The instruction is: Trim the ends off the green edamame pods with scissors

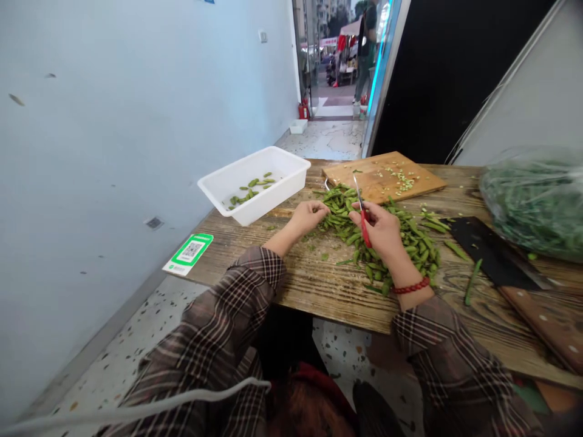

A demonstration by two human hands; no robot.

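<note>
Many green pods (410, 237) lie heaped on the wooden table (314, 291). At the heap's left edge is my left hand (310, 217), its fingers pinched together; whatever they hold is too small to make out. My right hand (380, 227), above the pods, grips a small tool with a red handle (365, 229) and a narrow metal end pointing up and away. A white plastic tub (255, 212) stands at the back left with several pods in it.
Behind the heap lies a cutting board (387, 173) with small green bits. A cleaver (496, 255) rests on the right, beside a plastic bag of greens (537, 203). A green QR card (189, 254) sits at the left corner. A person (367, 48) stands beyond the doorway.
</note>
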